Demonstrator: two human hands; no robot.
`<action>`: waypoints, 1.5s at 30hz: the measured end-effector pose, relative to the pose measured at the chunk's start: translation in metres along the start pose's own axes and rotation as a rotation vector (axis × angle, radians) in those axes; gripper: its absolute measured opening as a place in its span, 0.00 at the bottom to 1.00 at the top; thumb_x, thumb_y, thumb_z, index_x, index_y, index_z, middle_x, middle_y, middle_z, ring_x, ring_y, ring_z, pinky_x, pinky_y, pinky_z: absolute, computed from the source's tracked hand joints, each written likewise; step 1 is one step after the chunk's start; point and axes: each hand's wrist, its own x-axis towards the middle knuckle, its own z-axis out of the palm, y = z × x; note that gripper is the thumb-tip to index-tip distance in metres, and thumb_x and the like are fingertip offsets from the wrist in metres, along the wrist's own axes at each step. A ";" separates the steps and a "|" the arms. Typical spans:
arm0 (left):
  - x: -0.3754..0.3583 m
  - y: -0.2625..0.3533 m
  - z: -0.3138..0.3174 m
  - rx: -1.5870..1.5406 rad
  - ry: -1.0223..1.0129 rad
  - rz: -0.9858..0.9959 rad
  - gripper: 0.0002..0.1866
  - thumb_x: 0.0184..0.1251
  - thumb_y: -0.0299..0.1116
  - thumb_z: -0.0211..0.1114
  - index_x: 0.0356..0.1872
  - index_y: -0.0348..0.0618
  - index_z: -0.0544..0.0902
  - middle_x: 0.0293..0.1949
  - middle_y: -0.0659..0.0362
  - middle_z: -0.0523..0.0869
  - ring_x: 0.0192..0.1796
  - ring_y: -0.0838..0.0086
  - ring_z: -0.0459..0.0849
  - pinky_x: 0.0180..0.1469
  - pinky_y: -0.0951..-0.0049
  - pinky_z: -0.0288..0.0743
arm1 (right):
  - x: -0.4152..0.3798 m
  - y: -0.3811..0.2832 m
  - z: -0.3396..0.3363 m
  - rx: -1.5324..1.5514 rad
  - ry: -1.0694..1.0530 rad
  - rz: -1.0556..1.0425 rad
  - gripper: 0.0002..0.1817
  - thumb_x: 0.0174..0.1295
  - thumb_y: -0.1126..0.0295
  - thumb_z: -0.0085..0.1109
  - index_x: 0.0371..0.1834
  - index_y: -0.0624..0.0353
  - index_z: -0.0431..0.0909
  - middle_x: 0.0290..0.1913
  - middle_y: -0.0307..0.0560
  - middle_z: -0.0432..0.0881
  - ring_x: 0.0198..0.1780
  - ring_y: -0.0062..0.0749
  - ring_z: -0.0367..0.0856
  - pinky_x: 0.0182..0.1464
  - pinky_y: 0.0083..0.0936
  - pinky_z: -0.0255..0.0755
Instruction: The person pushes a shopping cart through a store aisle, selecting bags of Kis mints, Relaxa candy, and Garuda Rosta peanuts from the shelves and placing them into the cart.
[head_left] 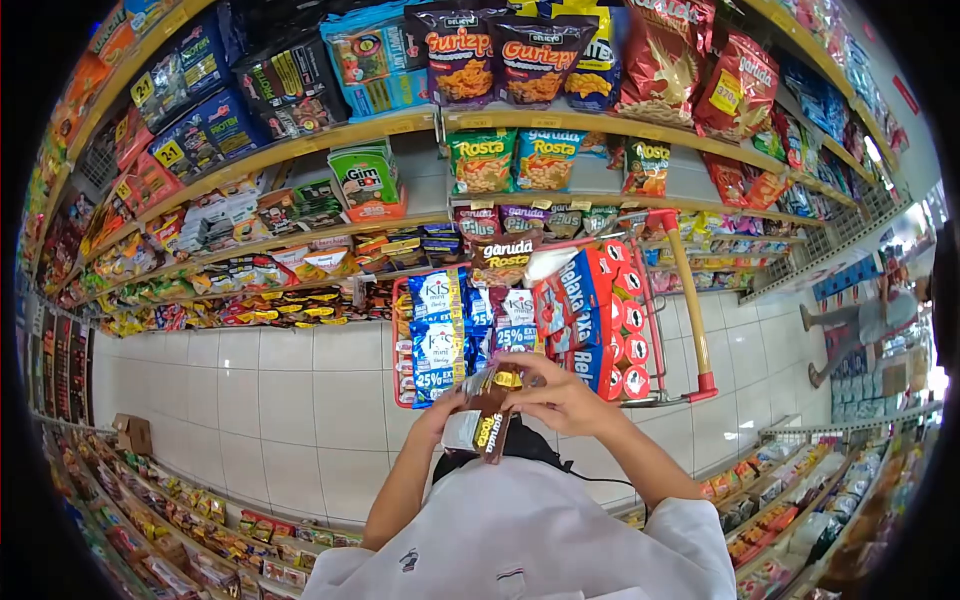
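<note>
Close to my chest, a brown garuda Rosta snack packet is held between both hands. My left hand grips its left side, with the fingers partly hidden behind it. From the right, my right hand closes its thumb and fingers on the packet's upper right part. Just beyond stands a shopping cart with a wooden handle and red ends. In it lie blue KIS mint bags, Relaxa bags and red-topped cans. Another brown garuda Rosta packet shows at the cart's shelf-side edge.
Snack shelves rise ahead, with Gurizpy bags and Rosta packets. Lower shelves run behind me. A cardboard box sits on the tiled floor at left. Another person is in the aisle at far right.
</note>
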 end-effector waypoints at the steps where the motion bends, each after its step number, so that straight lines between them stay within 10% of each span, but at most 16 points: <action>1: 0.008 0.003 -0.011 0.078 0.027 0.074 0.27 0.72 0.36 0.57 0.69 0.44 0.63 0.60 0.52 0.77 0.55 0.65 0.83 0.55 0.63 0.81 | -0.003 0.002 0.005 0.016 0.064 0.070 0.11 0.62 0.78 0.58 0.46 0.58 0.83 0.67 0.52 0.68 0.52 0.40 0.81 0.53 0.31 0.75; 4: 0.010 0.014 -0.011 -0.006 0.087 0.323 0.28 0.71 0.30 0.57 0.70 0.46 0.61 0.61 0.54 0.76 0.58 0.65 0.81 0.59 0.62 0.78 | -0.013 0.019 0.019 -0.184 0.245 0.045 0.19 0.64 0.75 0.58 0.59 0.57 0.75 0.69 0.54 0.64 0.50 0.34 0.81 0.50 0.32 0.74; 7: 0.016 0.024 -0.014 0.015 0.128 0.511 0.29 0.69 0.26 0.59 0.69 0.46 0.61 0.58 0.56 0.77 0.55 0.66 0.82 0.58 0.63 0.79 | -0.030 0.032 0.043 0.340 0.413 0.407 0.43 0.62 0.71 0.66 0.74 0.60 0.47 0.69 0.53 0.64 0.45 0.31 0.83 0.40 0.25 0.76; 14: 0.012 0.026 0.000 0.419 0.005 0.481 0.39 0.50 0.20 0.75 0.65 0.45 0.66 0.55 0.59 0.78 0.58 0.72 0.77 0.60 0.69 0.75 | -0.039 0.046 0.096 0.806 0.723 0.694 0.34 0.59 0.78 0.66 0.68 0.63 0.60 0.56 0.54 0.77 0.41 0.32 0.86 0.33 0.25 0.80; 19: 0.000 0.026 0.011 0.769 -0.102 0.654 0.43 0.39 0.22 0.82 0.63 0.45 0.73 0.56 0.60 0.77 0.59 0.71 0.77 0.62 0.69 0.72 | -0.055 0.058 0.087 0.585 0.680 0.495 0.26 0.49 0.89 0.66 0.54 0.66 0.74 0.51 0.50 0.81 0.54 0.34 0.81 0.55 0.31 0.80; 26: 0.026 0.019 0.006 0.928 0.087 0.762 0.30 0.47 0.18 0.77 0.53 0.41 0.75 0.52 0.57 0.81 0.53 0.72 0.81 0.54 0.72 0.76 | -0.048 0.062 0.072 0.711 0.660 0.481 0.34 0.53 0.89 0.61 0.65 0.64 0.64 0.63 0.53 0.72 0.57 0.40 0.79 0.57 0.35 0.78; 29: 0.051 0.025 0.012 0.906 0.170 1.115 0.28 0.39 0.13 0.74 0.47 0.39 0.77 0.50 0.51 0.77 0.53 0.62 0.80 0.54 0.68 0.77 | -0.039 0.067 0.071 0.890 0.855 0.457 0.40 0.61 0.75 0.61 0.74 0.59 0.49 0.68 0.53 0.64 0.58 0.49 0.77 0.56 0.40 0.77; 34: 0.042 0.036 0.054 1.272 0.332 1.359 0.28 0.38 0.15 0.75 0.46 0.41 0.78 0.53 0.48 0.72 0.54 0.56 0.78 0.55 0.66 0.76 | -0.019 0.073 0.045 1.231 1.031 0.631 0.33 0.64 0.73 0.61 0.70 0.63 0.56 0.64 0.53 0.70 0.55 0.43 0.79 0.53 0.39 0.77; 37: 0.051 0.033 0.054 1.400 0.246 1.434 0.30 0.40 0.15 0.75 0.50 0.43 0.76 0.58 0.47 0.66 0.59 0.56 0.74 0.58 0.61 0.74 | -0.007 0.087 0.029 0.864 0.928 0.610 0.43 0.58 0.79 0.65 0.72 0.75 0.46 0.62 0.58 0.72 0.62 0.37 0.74 0.59 0.32 0.72; 45: 0.068 0.034 0.064 1.190 0.245 1.179 0.35 0.50 0.26 0.76 0.60 0.41 0.67 0.61 0.47 0.67 0.49 0.63 0.82 0.50 0.65 0.78 | 0.046 0.112 -0.046 0.059 0.533 0.359 0.29 0.51 0.86 0.61 0.61 0.66 0.73 0.50 0.53 0.84 0.51 0.37 0.84 0.52 0.29 0.76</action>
